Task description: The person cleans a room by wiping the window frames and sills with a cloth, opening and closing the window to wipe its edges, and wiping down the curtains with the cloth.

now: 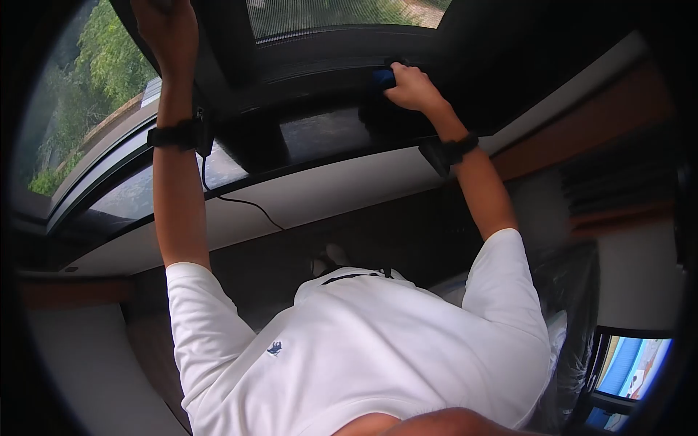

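glossy black ledge [327,134] runs below a window [345,18]. cut off at the top of view, the left hand [167,33] does not show whether it grips anything, while the right hand [416,89] is curled around a blue wad [382,78] near the window; wiping seems the step in hand, and the next move likely calls for steady pressure.

- I'm watching off one head cam, super wide, corners gone dark
- it peers forward and steeply down, white shirt [378,341] right up close
- black panel's [327,134] near edge crosses upper frame, left hand [167,33] clipped up top
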Demonstrator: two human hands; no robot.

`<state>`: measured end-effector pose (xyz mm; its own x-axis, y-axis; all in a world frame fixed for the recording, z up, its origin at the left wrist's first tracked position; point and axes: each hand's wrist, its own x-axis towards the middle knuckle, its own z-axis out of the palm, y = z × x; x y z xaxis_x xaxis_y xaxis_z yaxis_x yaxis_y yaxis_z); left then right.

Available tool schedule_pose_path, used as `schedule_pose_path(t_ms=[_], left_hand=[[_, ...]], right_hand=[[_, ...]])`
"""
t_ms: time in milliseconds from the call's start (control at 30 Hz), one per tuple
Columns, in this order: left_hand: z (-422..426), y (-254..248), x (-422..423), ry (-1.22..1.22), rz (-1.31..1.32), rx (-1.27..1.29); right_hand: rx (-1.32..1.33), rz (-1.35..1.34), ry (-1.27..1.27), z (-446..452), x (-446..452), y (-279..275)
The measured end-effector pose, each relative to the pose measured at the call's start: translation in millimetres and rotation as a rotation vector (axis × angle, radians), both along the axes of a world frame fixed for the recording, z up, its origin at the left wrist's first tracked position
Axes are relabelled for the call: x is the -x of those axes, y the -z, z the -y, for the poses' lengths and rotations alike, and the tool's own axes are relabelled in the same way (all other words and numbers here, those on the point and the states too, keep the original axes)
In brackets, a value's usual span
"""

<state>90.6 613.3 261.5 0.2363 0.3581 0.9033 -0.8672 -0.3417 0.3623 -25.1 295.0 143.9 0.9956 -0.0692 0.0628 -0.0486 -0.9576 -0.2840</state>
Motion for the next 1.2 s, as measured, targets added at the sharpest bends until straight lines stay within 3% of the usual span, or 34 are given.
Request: schedule_pose_path(t_ms=[133, 200, 233, 300, 400, 533, 600, 667, 700, 800, 833, 900, 1033, 1133, 1200], left_hand=[[-16, 3, 2, -0.056, -0.007, -0.124], [-28, 12, 14, -0.063, -0.288, -0.387], [-32, 22, 15, -0.076, -0.301, -0.383], [-44, 52, 16, 0.133, -0.467, -0.448], [-38, 83, 33, 0.213, -0.509, -0.237], [15, 107, 81, 0.188, -0.552, -0.279], [29, 114, 100, 0.401, -0.81, -0.397], [37, 126, 112, 0.553, -1.102, -0.582], [42, 139, 113, 0.624, -1.154, -0.611], [54, 159, 120, 0.759, -1.137, -0.542], [55, 161, 121, 0.696, -1.149, -0.542], [49, 183, 107, 0.649, -1.109, -0.533], [71, 180, 115, 0.511, -1.101, -0.532], [108, 170, 119, 0.478, -1.095, -0.512], [139, 170, 110, 0.375, -1.114, -0.693]], right_hand=[[-0.08, 0.111, -0.096, -33, -1, 11], [-0.078, 0.21, -0.134, -14, -3, 21], [-0.042, 0.136, -0.094, 3, 1, 16], [0.041, 0.1, 0.028, 53, -1, 19], [0.09, 0.06, 0.241, 100, 11, 5], [0.16, 0.079, 0.332, 115, -1, 17], [-0.067, -0.024, 0.349, 76, -3, 7], [-0.237, -0.078, 0.196, 36, -8, 7], [-0.363, -0.102, 0.111, 15, -11, 10], [-1.069, -0.236, -0.028, -64, -3, 9], [-1.219, -0.295, -0.093, -80, -11, 18], [-1.142, -0.242, -0.03, -105, -25, 34], [-0.813, -0.124, -0.108, -97, -3, 41], [-1.041, -0.194, -0.049, -66, 4, 41], [-1.145, -0.234, -0.048, -33, 12, 38]])
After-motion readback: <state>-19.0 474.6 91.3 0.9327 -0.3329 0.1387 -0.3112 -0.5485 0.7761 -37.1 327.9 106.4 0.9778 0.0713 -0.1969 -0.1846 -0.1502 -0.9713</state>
